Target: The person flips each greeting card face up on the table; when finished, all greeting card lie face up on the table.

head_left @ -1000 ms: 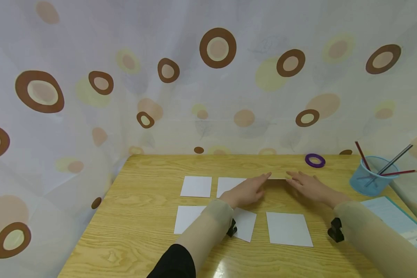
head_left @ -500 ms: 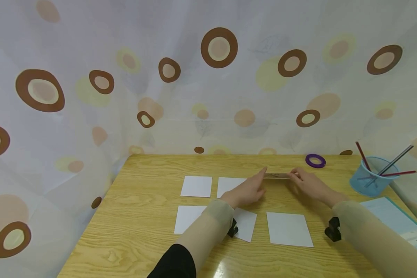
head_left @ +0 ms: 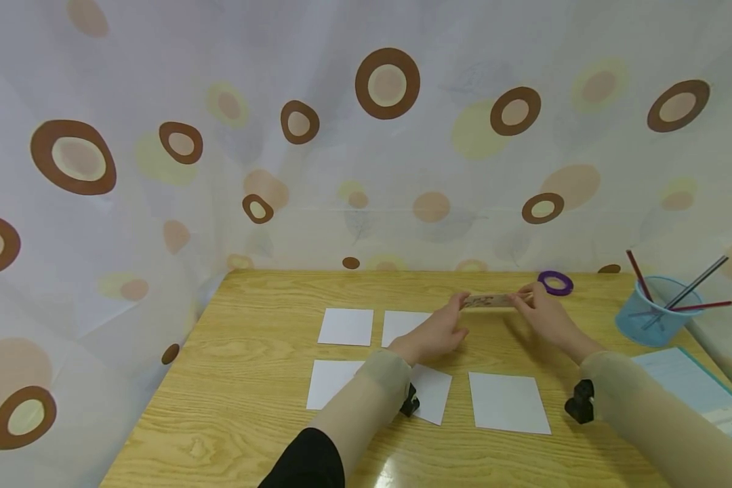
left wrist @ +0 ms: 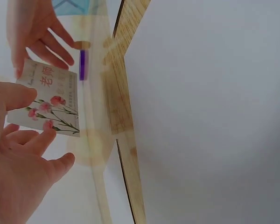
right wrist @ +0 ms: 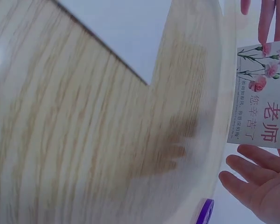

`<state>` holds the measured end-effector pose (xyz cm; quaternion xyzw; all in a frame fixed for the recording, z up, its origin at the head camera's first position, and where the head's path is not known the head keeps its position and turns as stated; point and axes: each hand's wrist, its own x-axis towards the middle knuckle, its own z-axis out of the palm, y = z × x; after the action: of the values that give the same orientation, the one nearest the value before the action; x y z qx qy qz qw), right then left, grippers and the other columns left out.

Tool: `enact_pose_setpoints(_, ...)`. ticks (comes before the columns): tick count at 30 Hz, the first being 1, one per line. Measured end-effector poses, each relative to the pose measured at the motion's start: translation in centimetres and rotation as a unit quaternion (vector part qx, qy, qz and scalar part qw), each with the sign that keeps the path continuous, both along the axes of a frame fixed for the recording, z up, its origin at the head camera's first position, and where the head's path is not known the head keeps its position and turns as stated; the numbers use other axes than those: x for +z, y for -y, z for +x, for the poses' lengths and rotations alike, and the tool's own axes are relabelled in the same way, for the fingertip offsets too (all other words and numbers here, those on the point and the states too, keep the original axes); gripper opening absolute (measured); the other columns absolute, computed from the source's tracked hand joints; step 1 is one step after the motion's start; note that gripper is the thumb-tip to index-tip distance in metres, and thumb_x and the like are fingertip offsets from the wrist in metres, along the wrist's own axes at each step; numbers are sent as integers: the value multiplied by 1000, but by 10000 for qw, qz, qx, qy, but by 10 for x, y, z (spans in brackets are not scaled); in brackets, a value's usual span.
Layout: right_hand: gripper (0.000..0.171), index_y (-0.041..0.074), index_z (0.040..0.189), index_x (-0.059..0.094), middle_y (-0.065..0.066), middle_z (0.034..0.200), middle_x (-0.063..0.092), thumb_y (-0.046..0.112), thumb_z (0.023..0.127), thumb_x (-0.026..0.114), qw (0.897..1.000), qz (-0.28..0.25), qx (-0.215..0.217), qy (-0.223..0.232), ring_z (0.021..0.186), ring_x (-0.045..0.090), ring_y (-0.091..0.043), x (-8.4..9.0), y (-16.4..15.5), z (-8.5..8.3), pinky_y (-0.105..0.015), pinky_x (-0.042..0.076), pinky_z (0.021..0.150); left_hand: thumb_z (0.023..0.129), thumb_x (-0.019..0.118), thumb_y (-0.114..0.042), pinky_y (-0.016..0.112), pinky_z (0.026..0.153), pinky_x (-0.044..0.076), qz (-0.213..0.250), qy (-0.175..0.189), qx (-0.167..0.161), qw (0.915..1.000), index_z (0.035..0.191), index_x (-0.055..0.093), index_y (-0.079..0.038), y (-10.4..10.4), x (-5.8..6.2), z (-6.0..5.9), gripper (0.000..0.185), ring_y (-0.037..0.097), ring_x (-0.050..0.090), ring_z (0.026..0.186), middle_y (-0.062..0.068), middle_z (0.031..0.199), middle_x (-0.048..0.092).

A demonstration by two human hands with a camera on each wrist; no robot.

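Note:
Both hands hold a square card point(head_left: 488, 300) up off the table, tilted so that its printed face shows. In the left wrist view the card point(left wrist: 56, 100) bears pink carnations and red characters. My left hand point(head_left: 434, 332) pinches its left edge between thumb and fingers. At the opposite edge, my right hand point(head_left: 549, 320) grips with thumb and fingers, and its other fingers spread loosely. Blank white square cards lie in two rows below: one at the back left point(head_left: 346, 327), another at front right point(head_left: 509, 402). My left forearm partly covers some of them.
A purple ring point(head_left: 556, 283) lies just behind my right hand. To the right stand a blue mesh pencil cup point(head_left: 655, 318) with several pencils and a teal-edged pad point(head_left: 695, 379). A patterned curtain point(head_left: 427, 135) rises behind the wooden table point(head_left: 219, 379).
The card has come up off the table and tilted, showing its printed face. My right hand has closed on its edge and risen slightly; my left hand has barely moved.

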<state>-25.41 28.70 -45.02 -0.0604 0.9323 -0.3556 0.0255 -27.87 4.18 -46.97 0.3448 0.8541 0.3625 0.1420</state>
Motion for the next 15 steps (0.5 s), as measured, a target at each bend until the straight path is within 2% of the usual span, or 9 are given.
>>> enact_pose_setpoints(3,72,-12,136,30,-40,129,49,52,105,34,9996,-175,-202,128,117,52,-52,0,0,0,-57,51,85,103,51,-13,24,92,44,32,-26,64,10000,159,7,-14,-1,1,0,71,18,62,95,10,162,27)
enact_pose_setpoints(5,76,-12,138,30,-40,132,48,56,103,34,9986,-299,-365,239,120,50,-53,2,1,0,-58,50,87,103,52,-13,24,95,44,61,-104,118,9999,160,8,-15,-1,2,0,72,18,55,126,9,162,27)
enact_pose_setpoints(7,79,-11,138,32,-40,134,47,59,102,35,9972,-442,-507,327,122,49,-53,3,2,0,-58,50,88,102,53,-13,25,99,43,78,-146,170,9997,160,8,-17,-1,4,0,73,21,38,144,8,162,28)
enact_pose_setpoints(10,82,-11,140,31,-38,136,47,61,101,35,9945,-682,-655,439,122,50,-51,6,4,1,-58,51,90,102,54,-13,27,98,45,145,-97,228,9996,160,8,-19,-1,6,0,75,24,45,139,8,161,30)
enact_pose_setpoints(15,86,-11,143,27,-36,140,46,63,100,35,9909,-976,-737,570,124,51,-50,7,5,2,-57,50,95,101,56,-15,31,95,48,370,222,395,9983,160,8,-27,1,6,0,77,25,43,140,5,162,30)
